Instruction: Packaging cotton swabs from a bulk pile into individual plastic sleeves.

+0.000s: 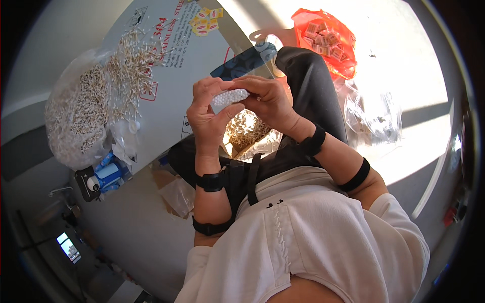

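A tight bundle of cotton swabs (230,97) is held between both my hands, its white tips packed together and facing me. My left hand (206,108) wraps the bundle's left side, with the thumb along its lower edge. From the right, my right hand (270,101) closes on the other end, fingers over the top. Whether a wrapper surrounds the bundle I cannot tell. Below my hands, between my legs, sits an open box (246,150) of loose cotton swabs (245,126).
Loose swabs (132,63) spill from a large clear bag (63,118) across the grey printed table (169,96). Yellow cards (206,24) lie at its far edge. A red bag (301,22) of small packets stands far right, above clear plastic bags (371,118). A blue item (107,174) sits left.
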Available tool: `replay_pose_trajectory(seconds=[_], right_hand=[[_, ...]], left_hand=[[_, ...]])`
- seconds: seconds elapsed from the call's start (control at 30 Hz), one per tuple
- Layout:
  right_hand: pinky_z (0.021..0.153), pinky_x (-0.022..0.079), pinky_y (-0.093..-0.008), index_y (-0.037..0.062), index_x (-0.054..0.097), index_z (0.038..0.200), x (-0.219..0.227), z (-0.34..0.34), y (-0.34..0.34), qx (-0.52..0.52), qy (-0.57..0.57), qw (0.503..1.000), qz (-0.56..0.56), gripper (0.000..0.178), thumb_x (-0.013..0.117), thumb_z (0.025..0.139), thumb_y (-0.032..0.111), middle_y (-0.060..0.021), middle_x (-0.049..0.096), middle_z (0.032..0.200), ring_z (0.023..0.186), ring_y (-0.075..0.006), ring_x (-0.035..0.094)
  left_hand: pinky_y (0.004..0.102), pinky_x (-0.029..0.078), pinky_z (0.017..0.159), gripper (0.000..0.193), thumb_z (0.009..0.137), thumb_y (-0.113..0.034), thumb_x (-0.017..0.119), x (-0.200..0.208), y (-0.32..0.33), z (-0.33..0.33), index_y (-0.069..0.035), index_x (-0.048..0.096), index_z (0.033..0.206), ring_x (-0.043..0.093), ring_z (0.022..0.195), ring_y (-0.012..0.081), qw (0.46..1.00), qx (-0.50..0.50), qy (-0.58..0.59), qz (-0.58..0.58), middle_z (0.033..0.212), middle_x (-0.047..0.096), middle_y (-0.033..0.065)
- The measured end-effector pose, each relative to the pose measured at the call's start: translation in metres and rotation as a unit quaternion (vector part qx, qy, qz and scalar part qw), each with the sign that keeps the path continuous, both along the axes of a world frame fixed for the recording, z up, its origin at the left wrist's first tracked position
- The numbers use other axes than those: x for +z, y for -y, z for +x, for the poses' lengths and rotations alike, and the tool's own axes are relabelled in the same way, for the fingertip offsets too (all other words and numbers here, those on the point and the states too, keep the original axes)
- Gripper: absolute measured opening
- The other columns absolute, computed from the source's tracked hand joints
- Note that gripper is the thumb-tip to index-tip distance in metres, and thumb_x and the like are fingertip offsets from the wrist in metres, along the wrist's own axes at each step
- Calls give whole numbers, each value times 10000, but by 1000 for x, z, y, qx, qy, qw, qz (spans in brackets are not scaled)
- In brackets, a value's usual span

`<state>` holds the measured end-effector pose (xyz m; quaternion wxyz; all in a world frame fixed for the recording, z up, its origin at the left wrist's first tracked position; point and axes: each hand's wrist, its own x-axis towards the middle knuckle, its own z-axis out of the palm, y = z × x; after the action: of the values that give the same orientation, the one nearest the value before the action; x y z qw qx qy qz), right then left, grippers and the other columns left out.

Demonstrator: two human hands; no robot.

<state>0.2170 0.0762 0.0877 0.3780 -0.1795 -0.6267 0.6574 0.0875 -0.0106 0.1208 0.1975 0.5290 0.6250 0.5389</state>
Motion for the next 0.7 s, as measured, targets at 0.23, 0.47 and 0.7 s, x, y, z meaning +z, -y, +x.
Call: replay_pose_trajectory(seconds=[0.23,0.47,0.7], right_hand=[[710,514,-236,-24,645,1026,4,2,-3,19,6,1000,-20,239,677,793,-70,-67,635,908,817,-102,620],[822,516,-245,-34,625,1121,-2,3,-4,83,9,994,-67,315,657,810,-73,-81,620,1104,988,-127,612],[810,514,-243,-24,626,1110,-1,3,-4,72,43,996,-19,308,673,808,-60,-73,629,1051,952,-126,620]], left_hand=[[285,451,873,301,718,-51,793,4,5,-10,3,681,993,576,986,171,991,-15,133,19,1053,627,89],[286,445,875,274,737,-62,778,1,9,-14,0,681,986,576,1001,177,993,-12,118,-15,1059,631,85],[327,412,917,248,722,-48,731,9,5,-9,-12,676,961,552,1044,197,991,-23,129,7,1086,620,90]])
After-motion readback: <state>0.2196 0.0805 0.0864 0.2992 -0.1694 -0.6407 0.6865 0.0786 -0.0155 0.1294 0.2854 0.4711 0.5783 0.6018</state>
